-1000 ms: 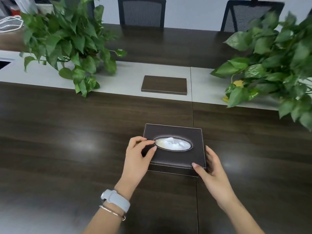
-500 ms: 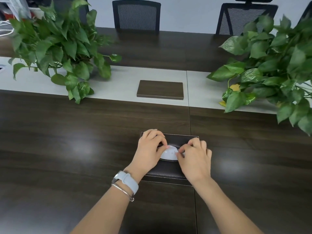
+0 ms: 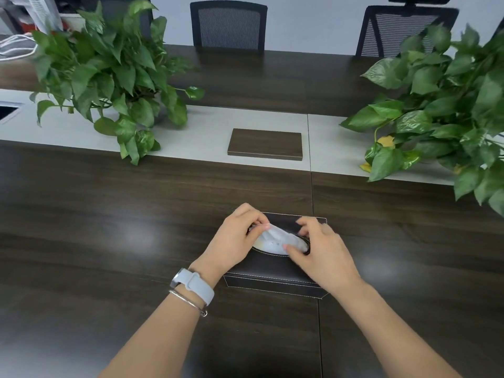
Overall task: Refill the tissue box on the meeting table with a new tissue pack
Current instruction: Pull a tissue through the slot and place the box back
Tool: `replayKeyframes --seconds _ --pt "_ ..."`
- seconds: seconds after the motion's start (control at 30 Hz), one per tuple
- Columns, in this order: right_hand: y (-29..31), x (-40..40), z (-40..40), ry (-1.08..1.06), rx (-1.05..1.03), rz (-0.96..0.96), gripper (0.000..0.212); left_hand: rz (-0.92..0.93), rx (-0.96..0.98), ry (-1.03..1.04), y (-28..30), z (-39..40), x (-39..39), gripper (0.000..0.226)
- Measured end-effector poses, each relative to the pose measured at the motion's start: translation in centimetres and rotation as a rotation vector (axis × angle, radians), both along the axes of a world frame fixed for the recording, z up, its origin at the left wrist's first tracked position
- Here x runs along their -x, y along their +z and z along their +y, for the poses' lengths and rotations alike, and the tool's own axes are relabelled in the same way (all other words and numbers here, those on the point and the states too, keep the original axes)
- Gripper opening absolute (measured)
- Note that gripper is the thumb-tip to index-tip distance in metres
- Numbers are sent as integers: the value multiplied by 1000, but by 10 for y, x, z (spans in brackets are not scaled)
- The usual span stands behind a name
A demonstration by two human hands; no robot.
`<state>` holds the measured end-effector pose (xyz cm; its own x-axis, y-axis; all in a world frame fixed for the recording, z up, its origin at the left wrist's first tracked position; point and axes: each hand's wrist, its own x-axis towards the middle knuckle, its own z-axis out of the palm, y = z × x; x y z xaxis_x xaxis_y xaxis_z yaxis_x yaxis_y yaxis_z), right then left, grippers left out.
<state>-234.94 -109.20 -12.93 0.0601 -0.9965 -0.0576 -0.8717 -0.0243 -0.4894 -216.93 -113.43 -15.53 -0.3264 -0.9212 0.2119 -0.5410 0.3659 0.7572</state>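
Note:
A dark brown leather tissue box (image 3: 270, 276) with white stitching lies on the dark wooden meeting table (image 3: 109, 227), right in front of me. White tissue (image 3: 276, 238) bulges up out of its oval top opening. My left hand (image 3: 234, 241) pinches the tissue's left upper edge and lifts it a little. My right hand (image 3: 319, 249) rests on the right side of the opening with its thumb and fingers on the tissue. Much of the box top is hidden under both hands.
A flat brown cover plate (image 3: 265, 144) lies in the table's pale centre strip (image 3: 204, 132). Leafy potted plants stand at the left (image 3: 109, 75) and right (image 3: 450, 105). Two black mesh chairs (image 3: 228, 25) face me across the table.
Both hands moved from the box's sides onto its top opening. They have taken hold of the tissue, and it now stands raised out of the oval slot.

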Motion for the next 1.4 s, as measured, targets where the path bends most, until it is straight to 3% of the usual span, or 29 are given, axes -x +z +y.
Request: replayKeyframes --seconds 0.1,0.2,0.27,0.37,0.43,0.5,0.53,0.6,0.7,0.83,0.97,1.17,1.4 --pt "-3 1 2 -1 42 156 25 -8 44 39 2 1 0 12" --pt "6 8 0 -18 87 193 28 13 39 107 4 3 1 10" --pt "11 17 2 -142 199 43 28 103 18 234 5 8 -3 11" --pt "0 29 18 -442 283 -427 30 277 -78 457 0 29 -14 14" --pt "-15 31 35 -562 106 -650 47 374 -279 558 -9 49 -20 27" --pt "-32 27 51 -544 -174 -729 77 437 -568 557 -17 65 -21 44" --pt "-37 24 56 -515 -271 -738 81 467 -687 525 -21 70 -21 52" --pt "-40 21 60 -481 -338 -783 66 512 -809 465 -27 75 -17 56" --pt "-39 20 58 -468 -333 -849 59 499 -790 461 -24 73 -13 54" --pt "-25 21 37 -448 -288 -885 80 525 -751 448 -13 48 -11 56" --pt "-8 27 -18 -385 -202 -925 69 577 -666 419 7 -13 -9 53" --pt "-10 27 -144 -390 -81 -921 89 588 -541 422 13 -141 -4 53" --pt "-45 22 -282 -342 -24 -910 63 577 -537 461 -20 -279 0 54"
